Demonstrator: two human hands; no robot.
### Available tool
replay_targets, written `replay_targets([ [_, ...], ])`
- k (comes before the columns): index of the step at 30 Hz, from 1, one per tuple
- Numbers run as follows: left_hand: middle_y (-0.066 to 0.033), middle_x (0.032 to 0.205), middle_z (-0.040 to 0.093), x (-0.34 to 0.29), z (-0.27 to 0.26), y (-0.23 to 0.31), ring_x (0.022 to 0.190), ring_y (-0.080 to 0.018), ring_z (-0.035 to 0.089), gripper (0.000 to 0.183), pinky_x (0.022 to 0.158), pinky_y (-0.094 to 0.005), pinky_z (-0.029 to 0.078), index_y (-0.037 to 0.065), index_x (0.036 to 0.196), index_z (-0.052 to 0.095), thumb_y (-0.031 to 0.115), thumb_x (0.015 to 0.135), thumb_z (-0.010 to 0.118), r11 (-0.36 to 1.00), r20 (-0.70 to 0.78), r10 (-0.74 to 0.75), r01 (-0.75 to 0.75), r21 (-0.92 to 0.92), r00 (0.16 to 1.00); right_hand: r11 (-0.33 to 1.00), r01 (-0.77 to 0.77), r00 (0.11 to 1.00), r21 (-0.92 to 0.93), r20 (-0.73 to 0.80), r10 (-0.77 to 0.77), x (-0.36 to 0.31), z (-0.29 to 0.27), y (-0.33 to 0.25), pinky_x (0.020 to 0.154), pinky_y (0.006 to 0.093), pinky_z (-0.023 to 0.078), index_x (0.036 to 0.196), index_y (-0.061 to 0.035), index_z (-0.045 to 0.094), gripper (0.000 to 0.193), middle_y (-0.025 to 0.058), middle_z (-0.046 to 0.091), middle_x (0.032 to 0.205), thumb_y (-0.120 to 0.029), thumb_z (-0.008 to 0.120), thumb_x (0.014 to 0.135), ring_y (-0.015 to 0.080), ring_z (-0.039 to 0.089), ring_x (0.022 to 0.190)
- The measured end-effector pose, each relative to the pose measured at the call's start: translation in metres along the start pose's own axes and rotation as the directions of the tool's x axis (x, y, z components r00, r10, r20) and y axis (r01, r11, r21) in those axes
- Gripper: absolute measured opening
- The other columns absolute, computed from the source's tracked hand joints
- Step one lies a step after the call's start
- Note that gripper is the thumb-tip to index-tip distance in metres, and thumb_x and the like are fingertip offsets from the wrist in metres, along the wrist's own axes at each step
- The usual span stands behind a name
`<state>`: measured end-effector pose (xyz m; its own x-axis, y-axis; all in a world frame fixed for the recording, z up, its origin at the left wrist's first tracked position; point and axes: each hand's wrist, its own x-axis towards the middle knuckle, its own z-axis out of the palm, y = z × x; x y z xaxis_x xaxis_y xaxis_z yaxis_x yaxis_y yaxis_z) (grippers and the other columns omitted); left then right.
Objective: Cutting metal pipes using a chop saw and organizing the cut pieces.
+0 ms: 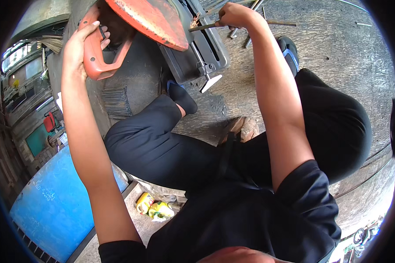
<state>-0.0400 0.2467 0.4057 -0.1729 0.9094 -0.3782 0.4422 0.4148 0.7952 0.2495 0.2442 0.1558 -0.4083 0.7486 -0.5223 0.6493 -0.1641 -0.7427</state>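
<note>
My left hand [78,48] is wrapped around the orange handle [102,70] of a chop saw at the upper left, fingers near its dark trigger. The saw's worn orange blade guard [150,23] slants over the dark metal base [180,68]. On the far side of that base, my right hand [236,16] grips a thin metal rod [202,27]. The rod's left end lies beside the guard's edge, and small orange glints like sparks [195,21] show there. The blade itself is mostly hidden. A clamp screw with a pale crank handle [211,83] sticks out of the base toward me.
Several loose rods [251,37] lie on the rough floor [338,48] past the base. A bundle of short dark rods [116,101] sits left of my foot. At lower left stands a large blue surface [57,204], with yellow packets [155,207] near it. My bent legs flank the middle.
</note>
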Motion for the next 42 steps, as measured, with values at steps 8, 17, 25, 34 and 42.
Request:
replay_targets([
  [8,-0.0124,0.097,0.063,0.004,-0.004,-0.002,0.084,-0.0217,0.063,0.038,0.077,-0.0332,0.054,-0.001,0.116,0.053,0.017,0.085,0.065,1.0,0.03,-0.014,0.014,0.009,0.999,0.995,-0.019,1.0,0.097,-0.02,0.021,-0.003,0.002,-0.002,0.059,0.0395,0.053,0.089,-0.0013,0.069,0.021,0.0152,0.068,0.08,-0.015,0.064,0.075,0.0236,0.066,0.072],
  [17,-0.0124,0.094,0.064,0.0,-0.007,-0.002,0.082,-0.0218,0.064,0.032,0.076,-0.0332,0.054,0.0,0.111,0.056,0.016,0.085,0.064,1.0,-0.01,-0.025,0.026,0.008,1.0,0.978,0.148,0.983,-0.149,-0.084,-0.161,0.002,0.007,-0.01,0.057,0.0408,0.054,0.089,0.002,0.068,0.023,0.0172,0.068,0.079,-0.014,0.058,0.076,0.0273,0.067,0.068],
  [25,-0.0136,0.101,0.063,0.007,-0.008,-0.003,0.088,-0.0223,0.063,0.043,0.08,-0.0335,0.053,-0.002,0.119,0.051,0.018,0.084,0.065,0.999,0.026,-0.043,0.043,0.017,0.999,0.997,-0.073,0.997,-0.035,-0.011,0.072,-0.047,-0.019,-0.054,0.055,0.0378,0.057,0.092,0.0052,0.067,0.037,0.0172,0.068,0.082,-0.029,0.066,0.079,0.027,0.068,0.07],
  [34,-0.0135,0.096,0.064,0.004,-0.004,-0.002,0.085,-0.0233,0.065,0.037,0.078,-0.0338,0.054,-0.001,0.114,0.055,0.017,0.084,0.066,1.0,0.001,-0.028,0.028,0.008,1.0,0.996,-0.087,0.994,0.0,-0.066,0.087,-0.048,-0.014,-0.055,0.057,0.0374,0.056,0.092,0.0028,0.068,0.04,0.0157,0.069,0.085,-0.035,0.069,0.078,0.0257,0.069,0.072],
  [42,-0.0135,0.097,0.064,0.007,0.002,-0.001,0.085,-0.0231,0.065,0.039,0.079,-0.0338,0.054,-0.001,0.115,0.055,0.018,0.083,0.066,1.0,0.01,-0.025,0.025,0.004,1.0,0.962,-0.088,0.929,-0.257,-0.37,-0.014,-0.037,0.003,-0.045,0.078,0.0427,0.053,0.088,-0.0011,0.07,0.027,0.0185,0.068,0.094,-0.023,0.06,0.077,0.0346,0.066,0.091],
])
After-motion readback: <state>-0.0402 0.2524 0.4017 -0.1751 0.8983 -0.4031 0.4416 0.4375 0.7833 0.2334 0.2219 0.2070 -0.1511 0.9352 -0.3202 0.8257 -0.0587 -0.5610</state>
